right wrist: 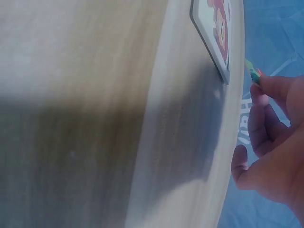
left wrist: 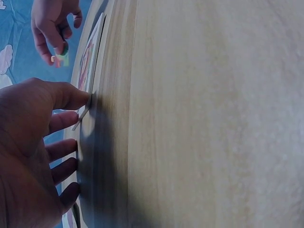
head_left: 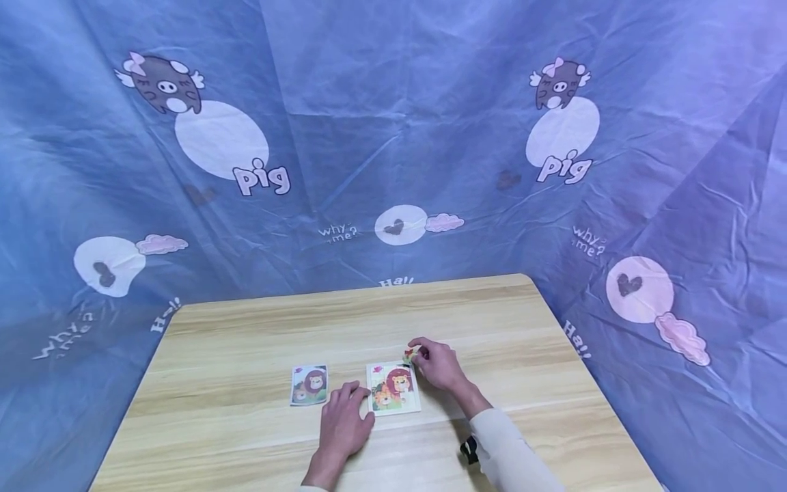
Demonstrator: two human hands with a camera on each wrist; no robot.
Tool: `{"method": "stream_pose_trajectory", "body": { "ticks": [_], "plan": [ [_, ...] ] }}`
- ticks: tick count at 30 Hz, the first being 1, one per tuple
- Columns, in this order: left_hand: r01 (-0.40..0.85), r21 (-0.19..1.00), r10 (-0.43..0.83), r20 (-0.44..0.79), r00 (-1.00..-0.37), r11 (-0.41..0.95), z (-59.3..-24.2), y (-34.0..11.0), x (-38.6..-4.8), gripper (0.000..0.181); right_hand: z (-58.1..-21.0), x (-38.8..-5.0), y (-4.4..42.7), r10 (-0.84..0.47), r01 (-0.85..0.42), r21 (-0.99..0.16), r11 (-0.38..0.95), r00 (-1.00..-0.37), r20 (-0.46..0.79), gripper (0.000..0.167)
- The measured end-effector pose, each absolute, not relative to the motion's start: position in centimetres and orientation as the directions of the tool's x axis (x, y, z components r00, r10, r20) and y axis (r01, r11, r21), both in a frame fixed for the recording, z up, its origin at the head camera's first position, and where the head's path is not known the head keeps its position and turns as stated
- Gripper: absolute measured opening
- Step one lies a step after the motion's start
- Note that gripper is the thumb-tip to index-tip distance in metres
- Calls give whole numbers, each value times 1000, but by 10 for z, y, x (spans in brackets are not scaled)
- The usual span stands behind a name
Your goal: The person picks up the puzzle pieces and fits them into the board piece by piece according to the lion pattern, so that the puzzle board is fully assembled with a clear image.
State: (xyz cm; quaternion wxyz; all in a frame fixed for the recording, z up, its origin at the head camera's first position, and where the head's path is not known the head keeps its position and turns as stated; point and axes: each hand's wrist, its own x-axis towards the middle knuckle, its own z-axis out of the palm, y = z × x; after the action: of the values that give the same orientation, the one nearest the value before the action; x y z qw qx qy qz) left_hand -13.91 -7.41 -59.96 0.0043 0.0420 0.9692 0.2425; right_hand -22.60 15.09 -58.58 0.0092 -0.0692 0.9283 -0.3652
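Observation:
A jigsaw puzzle board (head_left: 396, 412) with a white border lies on the table, showing a lion and smaller animals; its lower right part looks pale and bare. Over the board's far right corner, my right hand (head_left: 438, 365) pinches a small puzzle piece (right wrist: 253, 73), green with some red, between thumb and index finger. That piece is off the table. My left hand (head_left: 346, 422) rests at the board's left side, its fingers relaxed and spread. In the left wrist view the thumb (left wrist: 76, 96) is at the board's near edge.
Left of the board lies a picture card (head_left: 309, 385) with a similar lion scene. The wooden table (head_left: 246, 444) is enclosed by blue printed cloth (head_left: 344, 150) on the back and both sides. A black object (head_left: 469, 451) is by the right sleeve.

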Motion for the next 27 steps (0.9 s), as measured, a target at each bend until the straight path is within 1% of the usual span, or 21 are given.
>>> {"method": "stream_pose_trajectory", "body": {
  "ticks": [4, 11, 16, 22, 27],
  "plan": [
    [90, 473, 92, 20, -996, 877, -599, -75, -139, 34, -587, -221, 152, -151, -121, -673, 730, -988, 14, 26],
    [77, 465, 89, -3, -996, 882, -602, -76, -140, 35, -591, -211, 153, -259, -179, -670, 721, -966, -21, 26],
    [75, 464, 89, -8, -996, 882, -603, -76, -139, 35, -595, -204, 156, -295, -195, -668, 718, -955, -39, 26],
    [67, 468, 78, -5, -997, 881, -604, -75, -138, 36, -596, -198, 159, -341, -224, -697, 681, -939, -31, 26],
    [71, 471, 79, 3, -997, 879, -606, -73, -137, 36, -596, -194, 162, -383, -221, -722, 655, -922, -65, 27]
  ]
}}
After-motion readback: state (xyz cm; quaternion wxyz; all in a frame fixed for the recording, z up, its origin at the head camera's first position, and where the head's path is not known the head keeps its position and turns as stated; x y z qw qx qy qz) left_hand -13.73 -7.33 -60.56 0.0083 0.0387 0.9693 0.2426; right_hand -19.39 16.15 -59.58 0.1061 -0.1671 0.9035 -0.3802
